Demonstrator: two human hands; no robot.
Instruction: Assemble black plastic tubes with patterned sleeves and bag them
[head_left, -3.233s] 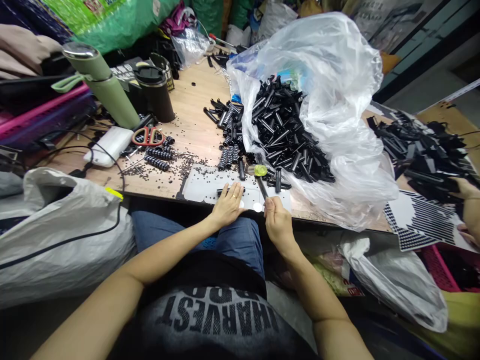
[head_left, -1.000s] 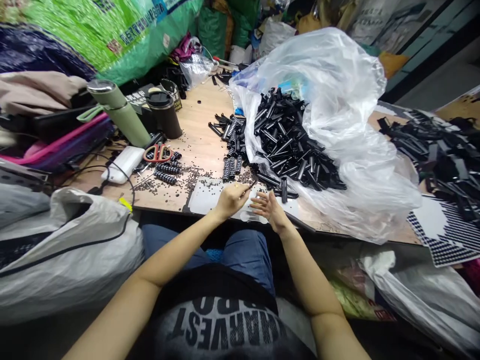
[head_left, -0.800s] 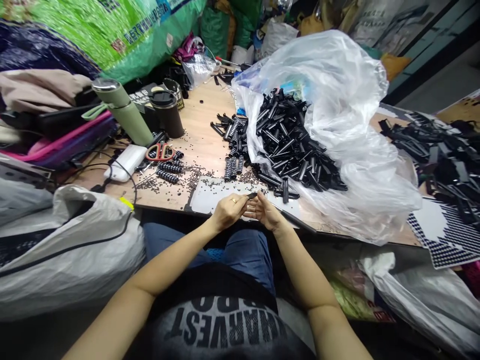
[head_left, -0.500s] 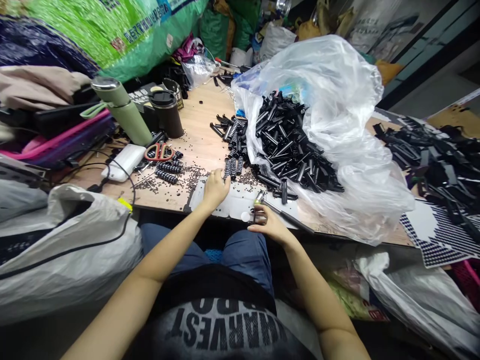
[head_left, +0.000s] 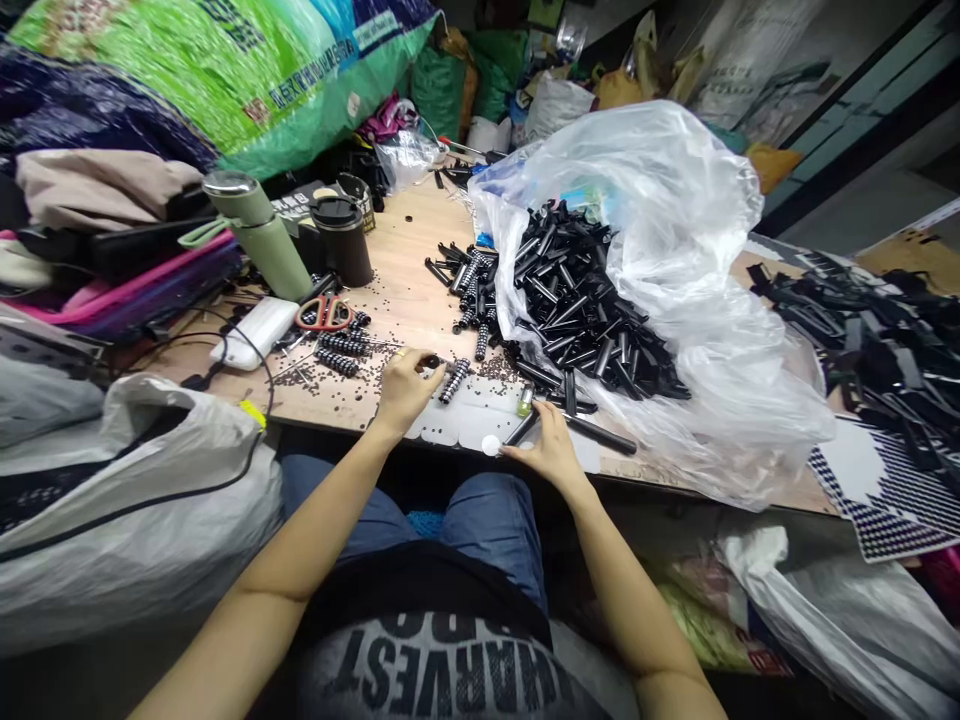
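Observation:
My left hand [head_left: 405, 392] is closed in a pinch at the near edge of the table, left of centre. A small dark round-ended piece [head_left: 430, 362] shows at its fingertips; its full shape is hidden. Just right of those fingers, a black-and-white checkered cylinder [head_left: 455, 381] lies slanted on a white sheet [head_left: 469, 425]. My right hand [head_left: 553, 442] has its thumb and fingers around a slim black tube [head_left: 520, 429]. Beside that hand lies a tool with a black handle [head_left: 604, 434] and a yellow-green and metal head [head_left: 525, 400].
Black tubular pieces [head_left: 570, 290] spill from a clear plastic bag [head_left: 697, 300]. More checkered cylinders [head_left: 337, 358], orange-handled scissors [head_left: 325, 313], a white power bank [head_left: 259, 333], a dark cup [head_left: 341, 245] and a green flask [head_left: 270, 245] stand or lie at left. Tiny dark bits are scattered about.
My left hand has moved left, away from the row of checkered cylinders, and a dark piece now shows in its fingertips. One checkered cylinder lies slanted on the sheet. A black tube shows at my right hand.

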